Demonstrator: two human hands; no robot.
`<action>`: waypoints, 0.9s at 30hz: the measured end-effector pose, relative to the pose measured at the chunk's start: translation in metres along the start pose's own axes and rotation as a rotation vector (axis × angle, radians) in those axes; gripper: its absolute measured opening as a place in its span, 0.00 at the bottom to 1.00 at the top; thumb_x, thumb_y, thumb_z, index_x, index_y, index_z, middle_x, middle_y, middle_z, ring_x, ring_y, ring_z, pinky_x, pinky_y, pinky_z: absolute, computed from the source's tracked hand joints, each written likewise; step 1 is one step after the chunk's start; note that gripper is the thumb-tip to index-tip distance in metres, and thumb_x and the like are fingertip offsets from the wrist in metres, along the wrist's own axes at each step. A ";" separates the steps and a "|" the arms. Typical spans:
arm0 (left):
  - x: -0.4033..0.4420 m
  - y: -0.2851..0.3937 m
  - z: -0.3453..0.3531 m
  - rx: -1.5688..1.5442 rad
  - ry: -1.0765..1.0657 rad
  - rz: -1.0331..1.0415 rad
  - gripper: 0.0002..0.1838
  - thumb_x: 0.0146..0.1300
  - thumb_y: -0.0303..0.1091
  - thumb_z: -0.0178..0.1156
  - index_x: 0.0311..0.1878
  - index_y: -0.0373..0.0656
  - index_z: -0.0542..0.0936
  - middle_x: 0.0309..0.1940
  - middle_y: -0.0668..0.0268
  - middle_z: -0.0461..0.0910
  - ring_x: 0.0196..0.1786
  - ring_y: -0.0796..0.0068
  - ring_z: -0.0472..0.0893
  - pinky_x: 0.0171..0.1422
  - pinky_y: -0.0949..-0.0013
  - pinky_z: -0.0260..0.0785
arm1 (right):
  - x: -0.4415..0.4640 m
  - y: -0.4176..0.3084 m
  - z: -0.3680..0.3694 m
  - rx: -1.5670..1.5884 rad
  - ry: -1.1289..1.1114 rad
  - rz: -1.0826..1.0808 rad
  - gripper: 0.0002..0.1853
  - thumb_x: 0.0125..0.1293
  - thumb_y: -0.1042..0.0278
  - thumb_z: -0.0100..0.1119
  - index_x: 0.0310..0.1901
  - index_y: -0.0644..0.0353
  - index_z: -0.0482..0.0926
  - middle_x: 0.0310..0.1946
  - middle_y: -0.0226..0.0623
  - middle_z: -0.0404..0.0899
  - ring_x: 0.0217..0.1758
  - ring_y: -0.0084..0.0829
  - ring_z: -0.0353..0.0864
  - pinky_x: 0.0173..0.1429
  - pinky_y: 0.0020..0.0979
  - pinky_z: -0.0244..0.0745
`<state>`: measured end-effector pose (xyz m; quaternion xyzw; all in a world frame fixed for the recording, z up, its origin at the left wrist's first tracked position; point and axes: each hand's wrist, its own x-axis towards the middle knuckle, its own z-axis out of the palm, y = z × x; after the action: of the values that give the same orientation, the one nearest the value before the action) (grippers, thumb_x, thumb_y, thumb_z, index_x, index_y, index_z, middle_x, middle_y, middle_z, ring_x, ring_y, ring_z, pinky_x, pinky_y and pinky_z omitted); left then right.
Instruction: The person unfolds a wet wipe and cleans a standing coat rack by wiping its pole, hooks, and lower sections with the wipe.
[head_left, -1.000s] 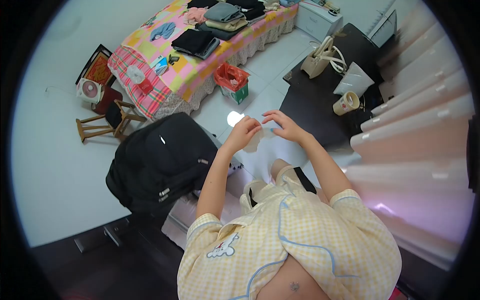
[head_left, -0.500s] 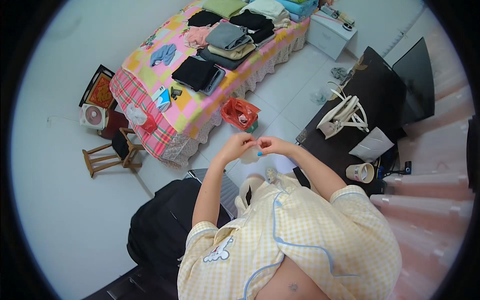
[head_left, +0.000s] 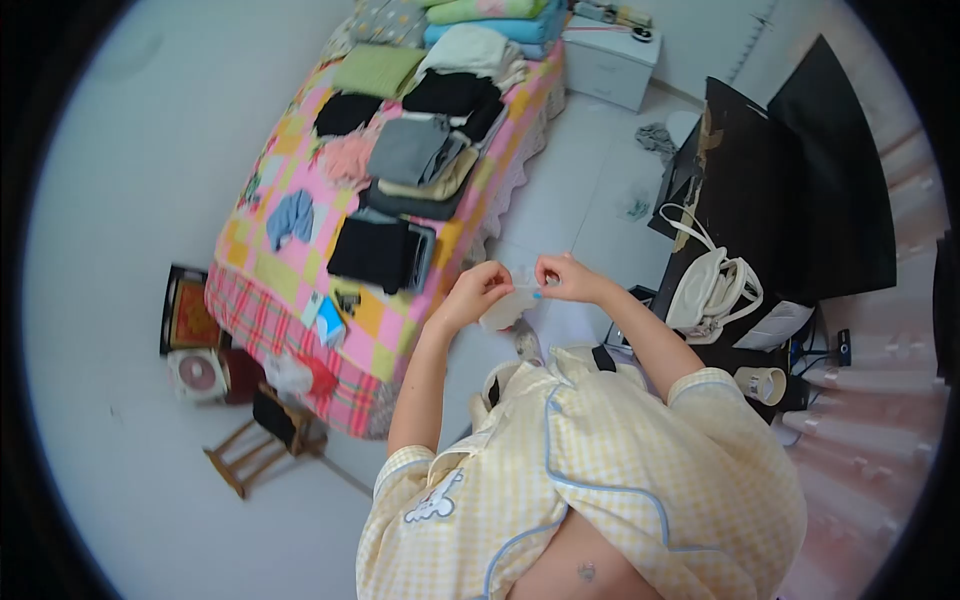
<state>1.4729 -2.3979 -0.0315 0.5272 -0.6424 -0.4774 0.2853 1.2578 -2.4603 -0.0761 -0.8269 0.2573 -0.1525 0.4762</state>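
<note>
A small, thin, whitish translucent piece (head_left: 503,313), perhaps plastic, hangs between my two hands in front of my body. Its exact kind cannot be made out. My left hand (head_left: 477,295) pinches it at its upper left, thumb against fingers. On the other side, my right hand (head_left: 568,280) is closed in a pinch at its right edge, a blue thumbnail showing. A narrow gap separates the fingertips of the two hands.
Left and ahead, a bed (head_left: 270,262) bears folded clothes (head_left: 410,150). To the right, a dark desk (head_left: 745,170) carries a white handbag (head_left: 712,295) and a cup (head_left: 760,385). A wooden chair (head_left: 262,435) stands at the lower left; a white cabinet (head_left: 610,72) stands farther back.
My view has turned, shifting the bed and chair downward and the handbag to the right. My hands have moved slightly apart, still on the whitish piece. The red-bagged bin no longer shows.
</note>
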 end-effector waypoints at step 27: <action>0.457 0.023 -0.082 0.602 -0.587 0.291 0.12 0.47 0.34 0.64 0.29 0.35 0.77 0.27 0.57 0.76 0.33 0.55 0.76 0.36 0.63 0.67 | 0.129 0.218 -0.305 0.159 0.159 0.212 0.12 0.50 0.66 0.61 0.35 0.60 0.72 0.27 0.33 0.73 0.29 0.24 0.69 0.37 0.25 0.65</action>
<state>1.4061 -2.8582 -0.0423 0.3332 -0.8740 -0.3535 -0.0112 1.1510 -2.8406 -0.1119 -0.7403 0.3672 -0.1861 0.5315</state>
